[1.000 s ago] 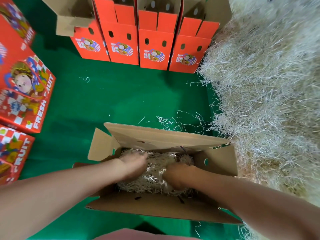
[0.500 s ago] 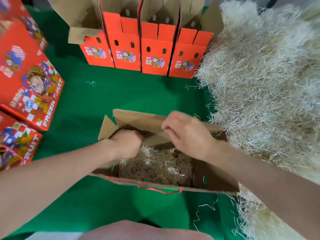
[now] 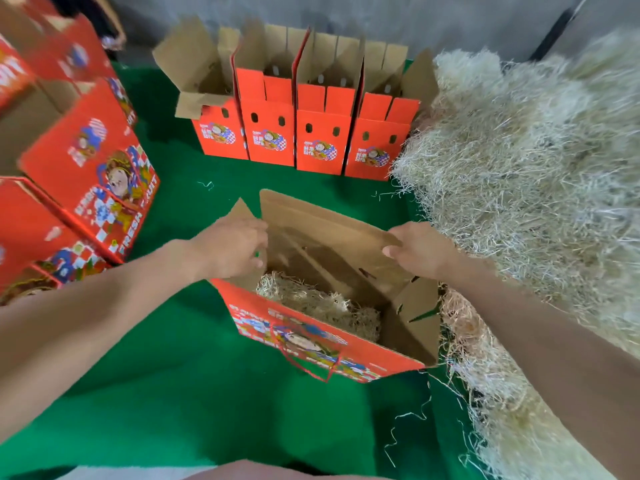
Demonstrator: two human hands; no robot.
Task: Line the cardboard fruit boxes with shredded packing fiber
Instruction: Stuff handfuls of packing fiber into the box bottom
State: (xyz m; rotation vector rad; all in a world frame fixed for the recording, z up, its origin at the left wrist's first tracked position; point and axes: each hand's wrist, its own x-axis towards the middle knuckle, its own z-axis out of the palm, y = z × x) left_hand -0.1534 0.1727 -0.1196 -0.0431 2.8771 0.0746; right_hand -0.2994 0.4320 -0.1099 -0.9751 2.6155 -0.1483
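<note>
Moved: both hands have spread apart to the ends of the flap [image 3: 322, 223] since half a second ago, and the box [image 3: 346, 355] has turned, showing its red front.
Pose, left: the left hand [image 3: 232, 247] curls its fingers round the flap's left edge, forearm coming in from the near left.
Pose, right: the right hand [image 3: 420, 249] pinches the flap's right edge between thumb and fingers.
Materials: the box is plain brown card inside and printed red outside, with a thin red cord [image 3: 308, 367] on the front. It stands on green cloth [image 3: 173, 375], below and between the hands.
Fiber: one wad of fiber [image 3: 311, 303], pale straw-like shreds, lies in the box bottom. One loose pile [image 3: 536, 168] rises right of the right hand.
Count: four open boxes [image 3: 301, 140] stand in a row beyond the hands. Closed boxes [image 3: 93, 161] are stacked left of the left hand, number unclear.
</note>
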